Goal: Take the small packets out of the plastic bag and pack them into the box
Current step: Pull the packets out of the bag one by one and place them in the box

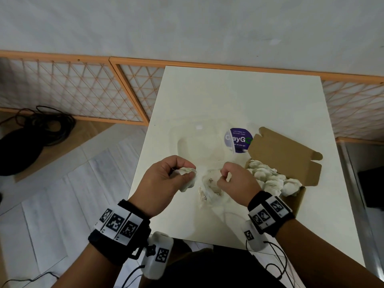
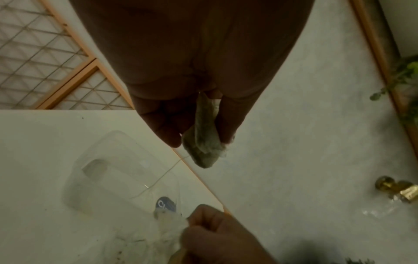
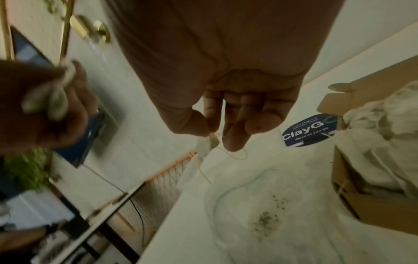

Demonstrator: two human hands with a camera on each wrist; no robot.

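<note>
Bare tabletop (image 1: 239,96) beyond the plastic bag (image 1: 199,142), heaped box (image 1: 291,196) with raised lid (image 1: 284,150) blocking the right

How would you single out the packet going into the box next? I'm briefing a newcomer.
On the white table, look left of the brown box heaped with packets. The left hand pinches one small white packet, the only one held up off the table.

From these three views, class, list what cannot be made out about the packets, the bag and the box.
- How many packets lie in the box: head view, piled together; right wrist view, cut off by the edge.
- The plastic bag: its outline is lost, clear film on the white table.
- Whether the thread in the right hand runs to the packet in the left hand: too thin.
</note>
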